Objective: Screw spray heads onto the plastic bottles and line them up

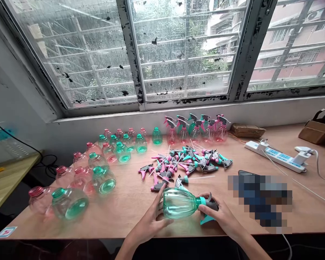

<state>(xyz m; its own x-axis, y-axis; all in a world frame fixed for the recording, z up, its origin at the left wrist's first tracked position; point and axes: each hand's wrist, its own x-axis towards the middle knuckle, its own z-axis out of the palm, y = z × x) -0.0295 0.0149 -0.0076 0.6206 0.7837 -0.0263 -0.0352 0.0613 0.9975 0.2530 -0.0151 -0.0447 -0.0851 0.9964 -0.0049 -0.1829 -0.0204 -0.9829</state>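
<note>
A clear green spray bottle (179,203) lies sideways in the air between my hands, above the table's front part. Its base points left, and its grey and teal spray head (209,205) sits at the neck on the right. My left hand (151,218) is around the base end, with its fingers partly hidden behind the bottle. Closed on the spray head is my right hand (223,216), with the teal trigger hanging below. Just beyond the bottle lies a pile of loose spray heads (189,160) in pink, teal and grey, some with thin white tubes.
Open-necked green and pink bottles (103,178) stand in rows on the left. Several bottles with spray heads (196,131) line the wall. To the right are a white power strip (276,157), a blurred-out phone (260,198), a brown package (247,130) and a cardboard box (318,130).
</note>
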